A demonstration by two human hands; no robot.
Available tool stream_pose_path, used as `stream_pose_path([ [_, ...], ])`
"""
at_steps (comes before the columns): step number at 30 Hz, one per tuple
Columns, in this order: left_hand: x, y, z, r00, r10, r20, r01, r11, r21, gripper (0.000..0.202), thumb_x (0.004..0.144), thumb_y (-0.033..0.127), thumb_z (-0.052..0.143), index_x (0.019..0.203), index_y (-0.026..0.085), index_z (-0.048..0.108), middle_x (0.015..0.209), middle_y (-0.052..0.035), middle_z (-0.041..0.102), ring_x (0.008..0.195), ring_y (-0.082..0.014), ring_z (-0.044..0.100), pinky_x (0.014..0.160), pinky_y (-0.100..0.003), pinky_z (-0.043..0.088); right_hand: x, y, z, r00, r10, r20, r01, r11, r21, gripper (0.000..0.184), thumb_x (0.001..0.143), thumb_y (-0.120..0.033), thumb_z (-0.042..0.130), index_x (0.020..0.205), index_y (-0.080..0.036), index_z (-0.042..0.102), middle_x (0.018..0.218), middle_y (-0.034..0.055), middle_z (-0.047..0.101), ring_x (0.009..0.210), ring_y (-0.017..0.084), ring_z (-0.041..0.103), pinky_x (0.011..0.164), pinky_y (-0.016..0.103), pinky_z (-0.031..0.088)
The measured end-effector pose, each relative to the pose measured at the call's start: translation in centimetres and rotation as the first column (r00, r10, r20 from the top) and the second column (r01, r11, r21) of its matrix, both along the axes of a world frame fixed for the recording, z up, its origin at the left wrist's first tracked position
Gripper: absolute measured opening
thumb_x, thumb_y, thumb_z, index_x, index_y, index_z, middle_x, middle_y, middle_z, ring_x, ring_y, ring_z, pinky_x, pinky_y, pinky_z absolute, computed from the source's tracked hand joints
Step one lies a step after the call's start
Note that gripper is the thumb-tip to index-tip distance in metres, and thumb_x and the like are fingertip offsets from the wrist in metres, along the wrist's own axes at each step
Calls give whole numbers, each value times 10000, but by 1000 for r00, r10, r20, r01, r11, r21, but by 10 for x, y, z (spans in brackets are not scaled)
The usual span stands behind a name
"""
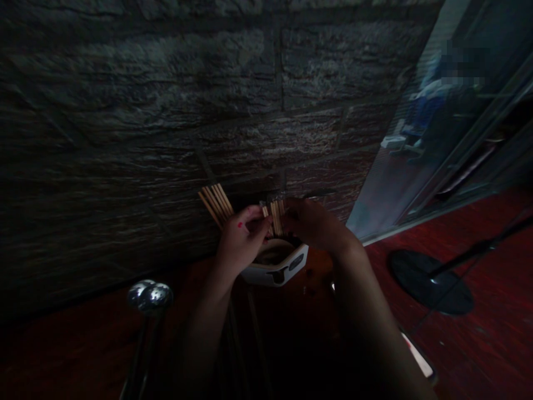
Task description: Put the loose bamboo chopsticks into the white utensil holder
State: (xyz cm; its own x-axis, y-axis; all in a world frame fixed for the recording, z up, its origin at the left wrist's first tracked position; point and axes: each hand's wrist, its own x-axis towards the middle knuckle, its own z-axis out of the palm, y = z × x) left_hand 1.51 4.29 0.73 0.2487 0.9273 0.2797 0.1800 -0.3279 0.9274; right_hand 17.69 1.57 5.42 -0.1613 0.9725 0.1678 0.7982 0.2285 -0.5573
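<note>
My left hand point(241, 241) is closed, thumb and fingers pinching thin wooden chopsticks point(277, 218) whose tops seem to have clear plastic on them. From the other side, my right hand point(312, 222) closes around the same bunch; its fingertips are dark and partly hidden. Below both hands is a white angular container point(270, 276) with a dark printed mark on its front. Behind my left hand, another bundle of wooden chopsticks point(216, 201) leans to the left, its lower ends out of sight.
A stone-block wall point(166, 100) rises right behind the container. Two shiny metal ladles point(156, 297) lie at left on the dark red surface. At right are a round black stand base point(428, 280), a phone point(418, 355) and a glass panel point(387, 172), with a person beyond it.
</note>
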Motion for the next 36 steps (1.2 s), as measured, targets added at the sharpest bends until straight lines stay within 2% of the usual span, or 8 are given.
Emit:
stream_pose_path([
  [6,2,0,-2,1000,-21,20,21,999,-29,229,797,288,672,992,174,634,982,-73,705,719,-149,670,509,-202,529,0,-2,2,999,7,-45,-8,1000,-19,277,843,-117,523,1053,-141,702,786,82,724,680,151,629,610,216,410],
  [10,4,0,-4,1000,3,12,-3,1000,-2,214,801,294,665,977,177,630,951,-66,712,672,-145,666,490,-202,511,2,-2,-1,997,20,-71,-20,1000,4,237,844,-144,539,1012,-142,706,827,85,729,705,153,634,609,217,406],
  [15,5,0,-6,1000,7,-18,-7,1000,30,235,794,300,668,993,182,626,950,-69,713,719,-169,686,515,-221,527,4,-1,-3,994,28,-109,-27,999,18,184,839,-178,566,962,-153,701,876,84,734,762,158,647,611,211,400],
  [18,5,2,-9,999,36,-33,-34,999,42,262,789,307,674,1019,195,620,963,-67,708,677,-157,681,493,-211,519,4,-2,-3,997,14,-82,-12,1000,27,171,842,-187,571,950,-139,695,876,93,732,761,158,645,600,210,391],
  [25,6,1,-10,999,37,-10,-37,999,-21,337,795,337,672,1091,204,582,988,-62,693,568,-120,645,410,-181,474,4,-3,-3,1000,5,-24,-4,999,42,170,854,-191,563,952,-121,683,842,100,727,699,148,629,575,212,373],
  [32,7,0,-9,996,69,-58,-68,998,12,317,821,349,641,1085,184,578,978,-75,689,504,-99,612,395,-182,460,4,-4,-1,1000,7,5,-7,1000,23,212,875,-171,522,996,-134,691,906,108,733,763,158,652,634,214,408],
  [36,7,-1,-9,986,112,-125,-103,991,80,324,845,371,618,1100,177,571,949,-71,691,511,-107,617,402,-188,459,2,-6,2,992,14,125,-14,1000,6,246,902,-189,488,1031,-122,687,967,128,728,812,174,666,653,226,424],
])
